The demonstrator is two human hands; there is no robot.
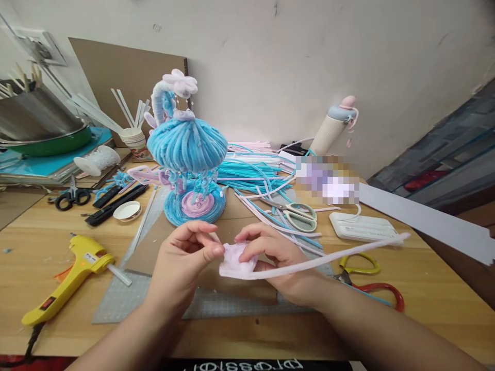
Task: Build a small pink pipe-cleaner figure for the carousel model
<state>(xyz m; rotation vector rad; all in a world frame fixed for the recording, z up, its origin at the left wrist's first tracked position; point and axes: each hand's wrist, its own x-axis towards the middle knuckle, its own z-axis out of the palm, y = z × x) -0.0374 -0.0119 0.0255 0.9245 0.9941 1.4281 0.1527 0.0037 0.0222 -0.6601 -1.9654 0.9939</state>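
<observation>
Between my hands, above the mat, is a pale pink pipe cleaner (pixel 236 260) bent into a small fuzzy bundle. Its long straight end stretches right, past my right wrist. My right hand (pixel 288 265) grips the bundle from the right, fingers curled over it. The thumb and fingers of my left hand (pixel 180 265) are closed at the bundle's left edge; what lies between the fingertips is partly hidden. Just beyond my hands stands a blue and pink pipe-cleaner jellyfish-like lamp shape (pixel 187 147) on a round coiled base (pixel 174 211).
A yellow glue gun (pixel 73 273) lies left on the wooden table. Pale-handled scissors (pixel 299 214) and red-and-yellow-handled pliers or cutters (pixel 386 288) lie right, near a white power bank (pixel 363 226). Blue pipe cleaners (pixel 251 175) pile up behind. Cardboard (pixel 240 226) covers part of the cutting mat (pixel 112 299).
</observation>
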